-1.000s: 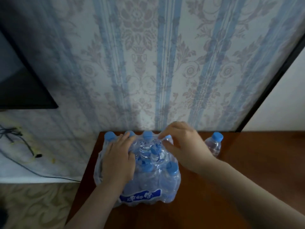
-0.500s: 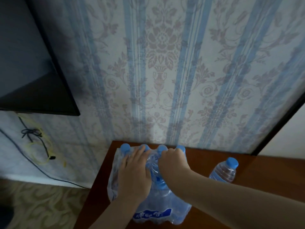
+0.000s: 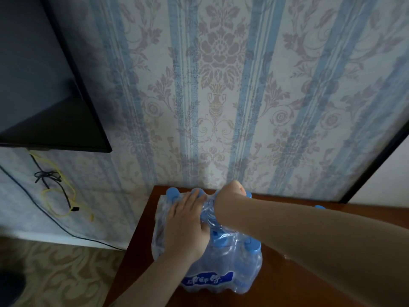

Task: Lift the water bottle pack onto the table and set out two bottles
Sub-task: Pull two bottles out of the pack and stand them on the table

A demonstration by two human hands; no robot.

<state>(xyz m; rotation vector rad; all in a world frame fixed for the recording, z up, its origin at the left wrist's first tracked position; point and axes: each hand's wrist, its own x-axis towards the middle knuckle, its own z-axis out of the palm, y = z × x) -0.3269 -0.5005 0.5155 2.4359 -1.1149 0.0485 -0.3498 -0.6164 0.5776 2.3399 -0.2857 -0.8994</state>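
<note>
The shrink-wrapped water bottle pack (image 3: 223, 269), clear with blue caps and a blue label, stands on the brown wooden table (image 3: 287, 284) at its left end by the wall. My left hand (image 3: 188, 227) lies flat on the pack's top left, pressing it down. My right hand (image 3: 232, 191) is fisted at the pack's far edge, gripping a bottle or the wrap there; which one I cannot tell. One loose bottle is almost hidden behind my right forearm; only its blue cap (image 3: 319, 206) shows.
Patterned wallpaper rises right behind the table. A dark TV screen (image 3: 44, 85) hangs at upper left, with black and yellow cables (image 3: 57, 196) dangling under it. Patterned carpet (image 3: 55, 273) lies left of the table's edge.
The view has tilted up and the pack sits lower in frame. My right hand went from fingering the wrap's top to a fist at the far edge. The forearm now hides the loose bottle.
</note>
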